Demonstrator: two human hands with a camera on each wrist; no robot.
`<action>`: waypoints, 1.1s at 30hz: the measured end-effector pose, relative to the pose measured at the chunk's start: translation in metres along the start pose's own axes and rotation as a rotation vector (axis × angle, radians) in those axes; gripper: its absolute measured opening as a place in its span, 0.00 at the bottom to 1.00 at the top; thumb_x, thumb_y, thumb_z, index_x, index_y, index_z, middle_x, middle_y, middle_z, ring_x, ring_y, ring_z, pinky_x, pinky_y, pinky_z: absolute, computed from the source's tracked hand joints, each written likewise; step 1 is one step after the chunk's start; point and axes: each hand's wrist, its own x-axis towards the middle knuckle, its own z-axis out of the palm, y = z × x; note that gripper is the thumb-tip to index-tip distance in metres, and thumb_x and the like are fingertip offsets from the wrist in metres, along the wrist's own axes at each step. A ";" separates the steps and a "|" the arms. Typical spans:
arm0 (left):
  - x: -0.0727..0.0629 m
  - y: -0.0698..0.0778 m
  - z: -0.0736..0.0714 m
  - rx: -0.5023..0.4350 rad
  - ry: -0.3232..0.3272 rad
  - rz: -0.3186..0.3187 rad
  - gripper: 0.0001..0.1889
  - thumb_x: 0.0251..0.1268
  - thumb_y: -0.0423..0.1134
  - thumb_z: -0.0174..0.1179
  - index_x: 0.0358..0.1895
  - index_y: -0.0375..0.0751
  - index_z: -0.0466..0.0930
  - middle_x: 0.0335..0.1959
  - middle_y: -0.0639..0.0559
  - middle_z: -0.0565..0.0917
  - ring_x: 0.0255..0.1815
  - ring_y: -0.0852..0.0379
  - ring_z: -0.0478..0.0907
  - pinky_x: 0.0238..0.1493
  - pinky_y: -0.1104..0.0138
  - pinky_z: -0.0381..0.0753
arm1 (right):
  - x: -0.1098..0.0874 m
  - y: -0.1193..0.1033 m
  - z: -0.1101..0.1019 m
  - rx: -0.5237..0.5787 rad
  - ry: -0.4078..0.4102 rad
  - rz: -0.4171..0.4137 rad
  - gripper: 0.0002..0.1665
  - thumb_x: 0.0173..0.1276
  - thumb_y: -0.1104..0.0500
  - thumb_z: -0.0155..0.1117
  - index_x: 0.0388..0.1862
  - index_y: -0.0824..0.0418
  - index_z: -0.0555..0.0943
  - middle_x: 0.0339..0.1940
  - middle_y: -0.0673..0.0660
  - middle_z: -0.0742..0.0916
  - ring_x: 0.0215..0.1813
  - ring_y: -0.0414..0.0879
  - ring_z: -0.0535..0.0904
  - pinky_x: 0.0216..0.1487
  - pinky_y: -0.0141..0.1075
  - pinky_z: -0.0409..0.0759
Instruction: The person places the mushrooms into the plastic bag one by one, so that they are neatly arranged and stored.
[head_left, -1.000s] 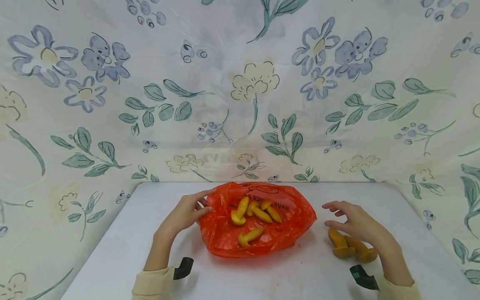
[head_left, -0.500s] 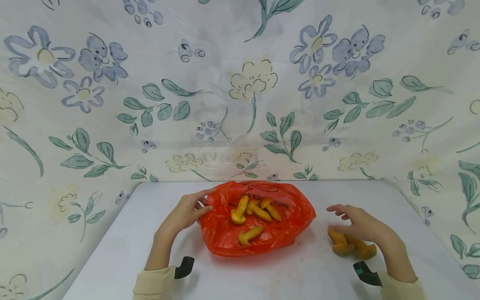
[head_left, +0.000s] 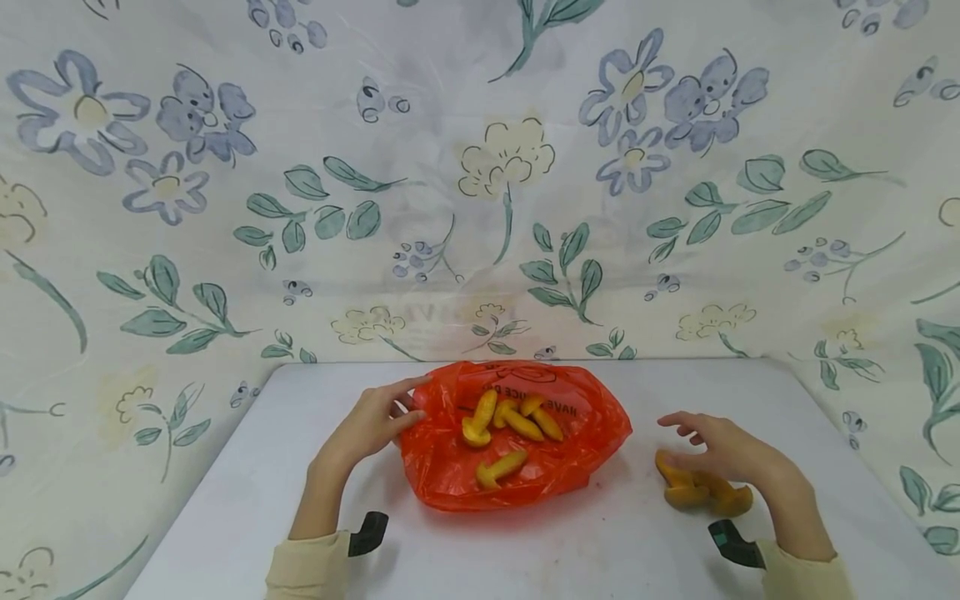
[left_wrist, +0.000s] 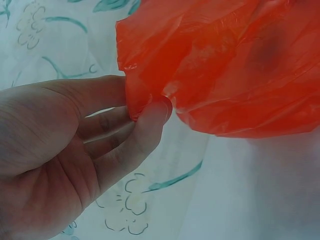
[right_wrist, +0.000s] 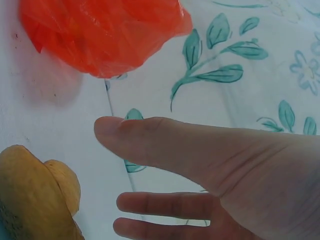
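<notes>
The rim of the orange plastic bag (head_left: 517, 442) is pinched between thumb and fingers of the left hand (head_left: 371, 427), apparently so that its mouth is kept open; four yellow mushroom-shaped pieces (head_left: 510, 433) are seen inside. The right hand (head_left: 723, 454), fingers spread and grasping nothing, is poised directly over two more such pieces (head_left: 697, 490) lying on the tabletop (head_left: 570, 550), beside the bag.

bag (head_left: 517, 467): translucent orange-red, with dark print along its far edge
mushrooms in the bag (head_left: 517, 423): yellow
mushrooms right of the bag (head_left: 693, 490): darker orange-yellow
table (head_left: 525, 550): plain white
cloth behind the bag (head_left: 480, 183): cream — blue flowers, green leaves
sleeves (head_left: 303, 571): pale cream
</notes>
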 end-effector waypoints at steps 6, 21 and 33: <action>0.000 0.000 0.001 0.008 0.001 -0.016 0.29 0.65 0.37 0.63 0.70 0.49 0.69 0.44 0.44 0.83 0.34 0.56 0.80 0.33 0.68 0.86 | -0.001 0.002 0.000 0.009 -0.021 0.048 0.39 0.59 0.47 0.72 0.68 0.56 0.71 0.58 0.66 0.80 0.55 0.59 0.77 0.48 0.50 0.85; 0.001 -0.002 0.001 -0.003 -0.001 -0.003 0.29 0.65 0.36 0.63 0.70 0.48 0.70 0.43 0.44 0.83 0.33 0.56 0.79 0.31 0.69 0.85 | -0.005 0.014 -0.006 -0.012 -0.059 0.131 0.40 0.58 0.47 0.74 0.67 0.57 0.72 0.55 0.66 0.81 0.47 0.50 0.78 0.47 0.52 0.84; 0.000 0.000 0.001 -0.022 -0.006 -0.004 0.29 0.65 0.35 0.63 0.70 0.49 0.70 0.43 0.43 0.83 0.33 0.56 0.80 0.31 0.69 0.85 | -0.008 0.028 -0.012 -0.019 -0.142 0.173 0.28 0.60 0.58 0.72 0.59 0.59 0.77 0.47 0.60 0.84 0.44 0.48 0.79 0.49 0.57 0.81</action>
